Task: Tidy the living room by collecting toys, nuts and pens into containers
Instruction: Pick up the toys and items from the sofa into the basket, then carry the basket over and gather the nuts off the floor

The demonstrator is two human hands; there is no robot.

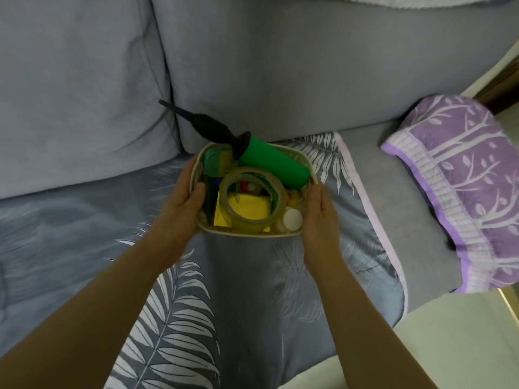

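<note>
We hold a cream plastic basket (247,239) between both hands, just above the leaf-patterned seat cover (179,318) of a grey sofa (252,66). Our left hand (179,203) clasps the basket's left wall, the thumb hooked over the rim and the fingers out of sight along the outside. Our right hand (318,213) lies flat against the right wall, fingers together and fairly straight, thumb along the rim; whether its fingertips curl under the base cannot be seen.

Contents of the basket:
- a green balloon pump (269,165) with a black handle and nozzle projecting past the rear rim toward the backrest;
- a roll of clear packing tape (252,200), lying on top near the centre;
- a yellow pad (247,210), visible through the tape's core;
- a white bottle cap (292,219) in the near right corner;
- several smaller coloured items beneath, too hidden to name.

We judge the collecting stage well advanced: the basket is nearly full, and no loose toys, nuts or pens lie on the visible part of the seat. A purple tree-patterned pillow (463,186) rests at the right end. The remaining steps appear to be setting the basket in its place and checking areas outside this view.
</note>
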